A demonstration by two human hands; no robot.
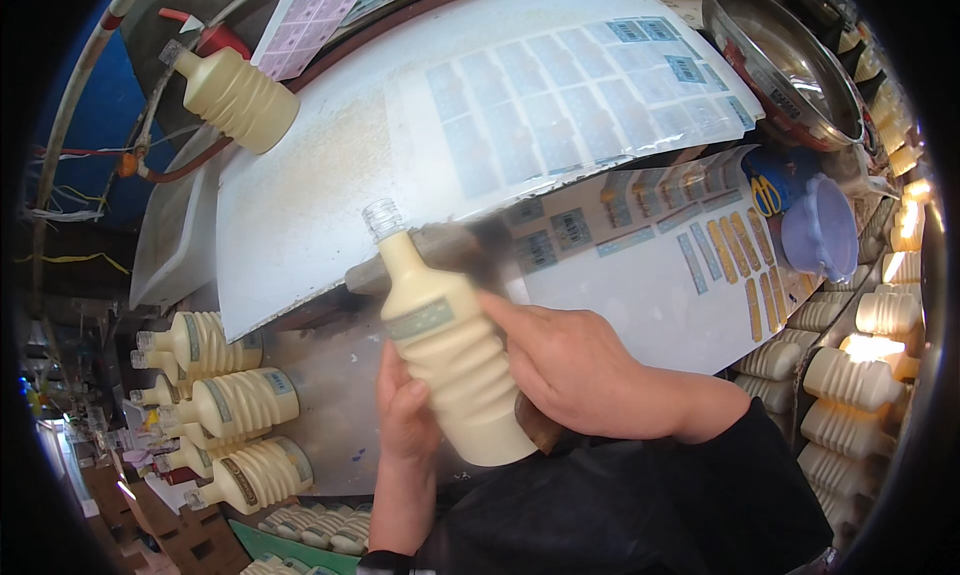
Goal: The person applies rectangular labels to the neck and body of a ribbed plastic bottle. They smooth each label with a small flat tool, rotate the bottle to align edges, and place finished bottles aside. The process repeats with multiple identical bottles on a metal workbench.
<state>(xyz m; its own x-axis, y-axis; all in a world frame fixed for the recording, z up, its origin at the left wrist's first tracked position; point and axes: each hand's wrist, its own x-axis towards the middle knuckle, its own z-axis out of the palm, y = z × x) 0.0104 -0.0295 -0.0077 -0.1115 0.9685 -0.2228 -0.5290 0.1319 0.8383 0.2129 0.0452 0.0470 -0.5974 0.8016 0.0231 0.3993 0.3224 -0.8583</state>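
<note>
A cream-coloured bottle with a wavy ribbed body and a clear threaded neck is tilted in front of me, neck pointing away to the upper left. Its shoulder bears a narrow grey-green label. My left hand grips the bottle's left side, thumb against the ribs and the other fingers partly hidden. My right hand lies along the right side, a fingertip pressed on the shoulder near the label's end, its remaining fingers curled. Something brown shows under that hand by the bottle's base; I cannot tell what it is.
Label sheets lie on the white board beyond the bottle; more labels are at right. Another cream bottle stands far left. Several labelled bottles lie at left. A metal basin, purple basin and yellow-handled scissors sit at right.
</note>
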